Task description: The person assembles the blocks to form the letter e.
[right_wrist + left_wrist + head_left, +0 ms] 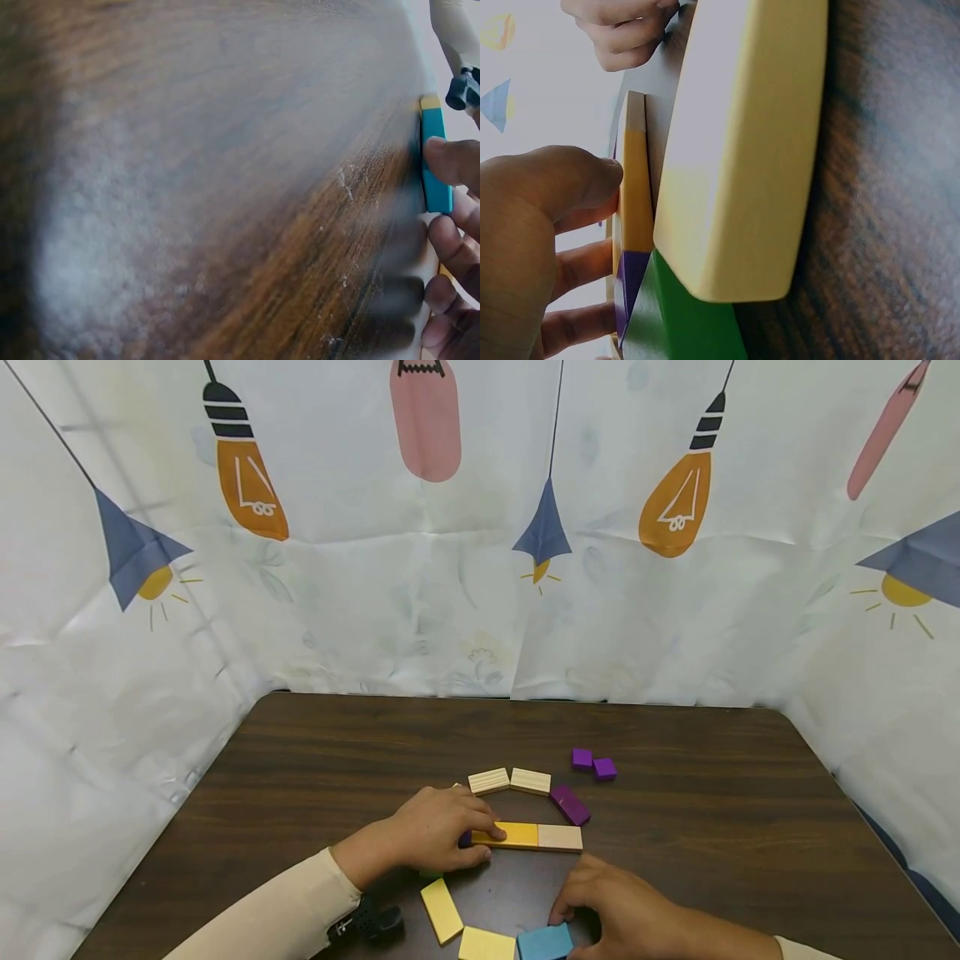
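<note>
My left hand pinches the orange-yellow block between thumb and fingers. That block lies in a straight row, with a pale wooden block at its right end and a dark purple block at its left. At the lower right, my right hand grips a blue block by its right side, thumb on the near edge. The blue block's left end meets a light yellow block, and another yellow block slants up from there. A green block is mostly hidden under my left wrist in the head view.
Two pale wooden blocks form an arc behind the row, continued by a slanted purple block. Two small purple cubes lie farther back on the dark wooden table. A printed white curtain hangs behind and at both sides.
</note>
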Motion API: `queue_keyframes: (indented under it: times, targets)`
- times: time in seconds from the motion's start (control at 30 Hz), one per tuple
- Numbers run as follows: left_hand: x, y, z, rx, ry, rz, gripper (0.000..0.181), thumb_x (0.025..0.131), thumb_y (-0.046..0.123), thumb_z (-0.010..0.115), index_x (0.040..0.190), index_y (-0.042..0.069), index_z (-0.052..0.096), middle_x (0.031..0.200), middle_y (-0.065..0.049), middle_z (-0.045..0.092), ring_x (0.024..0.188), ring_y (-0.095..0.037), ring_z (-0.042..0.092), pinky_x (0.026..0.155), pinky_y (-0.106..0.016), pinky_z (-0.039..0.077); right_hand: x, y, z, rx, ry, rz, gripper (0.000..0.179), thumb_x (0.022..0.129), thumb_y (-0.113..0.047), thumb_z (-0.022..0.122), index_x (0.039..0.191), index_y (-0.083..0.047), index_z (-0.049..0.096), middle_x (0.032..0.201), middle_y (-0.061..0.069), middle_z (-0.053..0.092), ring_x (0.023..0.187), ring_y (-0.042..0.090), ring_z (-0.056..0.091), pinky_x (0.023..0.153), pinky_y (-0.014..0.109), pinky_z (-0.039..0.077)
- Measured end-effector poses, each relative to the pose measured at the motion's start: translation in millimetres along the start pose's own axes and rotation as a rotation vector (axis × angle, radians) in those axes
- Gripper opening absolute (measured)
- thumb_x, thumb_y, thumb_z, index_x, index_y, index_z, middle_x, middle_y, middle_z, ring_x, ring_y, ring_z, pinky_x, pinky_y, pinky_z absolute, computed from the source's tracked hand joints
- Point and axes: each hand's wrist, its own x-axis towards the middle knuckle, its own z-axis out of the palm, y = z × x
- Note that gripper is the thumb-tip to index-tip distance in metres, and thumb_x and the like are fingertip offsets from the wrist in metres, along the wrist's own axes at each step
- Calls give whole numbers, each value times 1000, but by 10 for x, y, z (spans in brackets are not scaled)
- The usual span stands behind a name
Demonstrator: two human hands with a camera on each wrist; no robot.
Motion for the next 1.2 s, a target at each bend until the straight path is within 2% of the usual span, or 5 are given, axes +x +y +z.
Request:
queue_keyframes:
  times: [0.5,0.7,0.87,1.0,1.2]
  targets:
    - [1,0,5,24,10,11,28,98,45,66,123,38,74,123,19,66,109,-8,61,75,-27,53,1,-11,-18,33,-12,-5,28,86,-44,83,108,-31,70,100,-23,56,96,-3,48,79,15,44]
    - [-3,-3,6,24,11,10,28,98,45,65,124,38,74,125,17,66,112,-9,61,76,-28,54,39,26,-164,40,-11,119,34,86,-48,81,114,-34,68,110,-24,59,103,1,51,83,25,49]
    - [0,-6,6,20,5,12,28,98,44,65,125,38,73,125,16,66,112,-8,60,76,-28,53,83,163,-334,-40,87,238,39,84,-48,84,115,-32,69,107,-22,57,102,4,52,87,32,51]
    - [2,-8,6,19,3,15,29,98,44,65,125,38,73,125,16,66,113,-8,60,77,-28,53,125,321,-477,-103,161,292,40,82,-42,87,114,-25,72,106,-18,58,102,8,54,87,35,53]
    - [0,-6,7,22,4,11,29,99,45,65,125,38,73,127,15,66,115,-8,60,79,-28,54,171,599,-680,-201,215,378,41,80,-34,89,115,-20,73,110,-12,63,108,15,55,89,42,53]
